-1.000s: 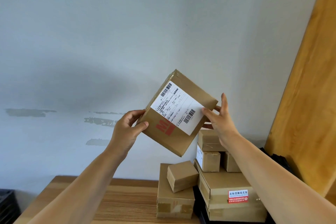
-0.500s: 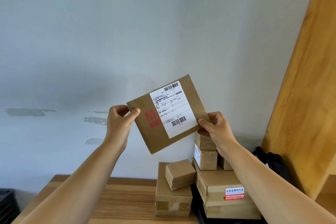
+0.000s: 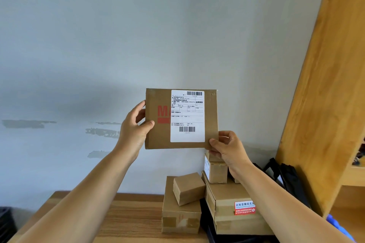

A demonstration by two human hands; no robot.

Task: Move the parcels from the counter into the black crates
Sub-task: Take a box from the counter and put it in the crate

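Flat parcel (image 3: 158, 140) held upright in air above surface (image 3: 126, 217), label facing viewer, long axis level. Left hand (image 3: 134, 126) grip pinches left edge; right hand (image 3: 227, 150) grip pinches lower right corner. Black crate (image 3: 7, 223) far left, nearer left hand.

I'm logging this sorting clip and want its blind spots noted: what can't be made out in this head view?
- Black crate: cut off by the left edge; contents unseen.
- Held parcel: red print partly covered by its white label.
- Label text: too small to read.
- Small box behind the right hand: mostly hidden.
- Left hand: fingers behind the parcel.
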